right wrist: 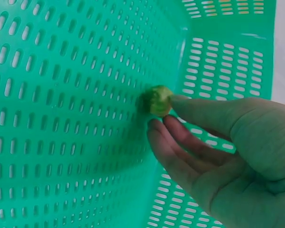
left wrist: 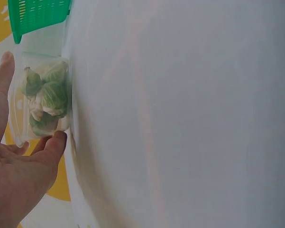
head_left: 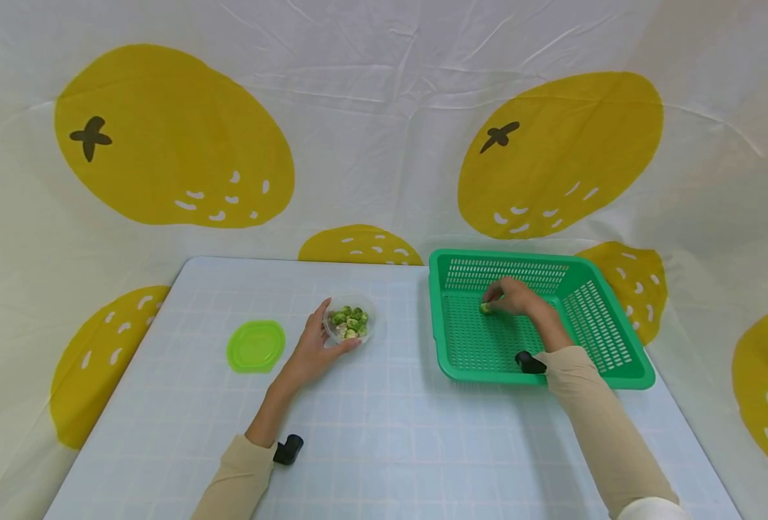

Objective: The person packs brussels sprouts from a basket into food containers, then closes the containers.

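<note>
My left hand (head_left: 312, 354) holds a small clear plastic tub (head_left: 373, 318) on the table, thumb on the near side and fingers around the far side. Several green Brussels sprouts (left wrist: 53, 97) lie inside it, showing through the wall in the left wrist view. Over in the green basket (head_left: 451, 347), my right hand (head_left: 516, 297) pinches a single Brussels sprout (right wrist: 160, 100) between thumb and fingertips. That sprout is right at the slotted basket floor, and its shadow falls beside it.
A bright green lid (head_left: 256, 347) lies flat to the left of the tub. The basket, with raised slotted walls, stands at the table's back right. Behind the pale checked table (head_left: 370, 448) hangs a white cloth (head_left: 370, 144) printed with large yellow fruit.
</note>
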Motion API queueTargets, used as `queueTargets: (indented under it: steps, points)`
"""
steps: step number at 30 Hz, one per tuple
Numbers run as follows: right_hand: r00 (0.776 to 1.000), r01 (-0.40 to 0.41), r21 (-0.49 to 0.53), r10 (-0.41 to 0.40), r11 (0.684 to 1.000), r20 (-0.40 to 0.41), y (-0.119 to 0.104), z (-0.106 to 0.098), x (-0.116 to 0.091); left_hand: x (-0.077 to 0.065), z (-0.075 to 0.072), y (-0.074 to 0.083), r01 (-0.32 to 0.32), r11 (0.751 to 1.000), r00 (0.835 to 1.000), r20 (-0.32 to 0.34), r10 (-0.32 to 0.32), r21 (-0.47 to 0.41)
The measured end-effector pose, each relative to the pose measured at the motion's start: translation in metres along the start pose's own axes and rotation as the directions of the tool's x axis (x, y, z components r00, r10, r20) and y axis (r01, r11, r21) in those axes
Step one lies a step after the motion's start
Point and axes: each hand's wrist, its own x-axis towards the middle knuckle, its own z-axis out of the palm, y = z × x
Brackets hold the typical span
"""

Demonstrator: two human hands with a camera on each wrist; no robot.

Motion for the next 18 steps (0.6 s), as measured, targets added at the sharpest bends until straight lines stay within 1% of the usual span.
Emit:
queueTargets:
  steps: [7,14,18]
  points:
    - [1.000,-0.012,0.033,0.011,0.999,0.020,-0.0010,0.0027,0.0027,0.0009,-0.0005,-0.0008,-0.003,1.000,1.000,0.002,0.003,-0.003]
    - [0.999,0.026,0.033,-0.027,0.999,0.017,-0.0023,0.0074,0.0053,0.0008,0.0001,-0.0015,-0.004,1.000,1.000,0.001,0.004,-0.010]
    - [0.998,0.064,0.036,-0.064,0.997,-0.010,-0.0045,0.0050,0.0044,0.0003,-0.0002,-0.0004,-0.007,1.000,1.000,-0.001,0.007,-0.014]
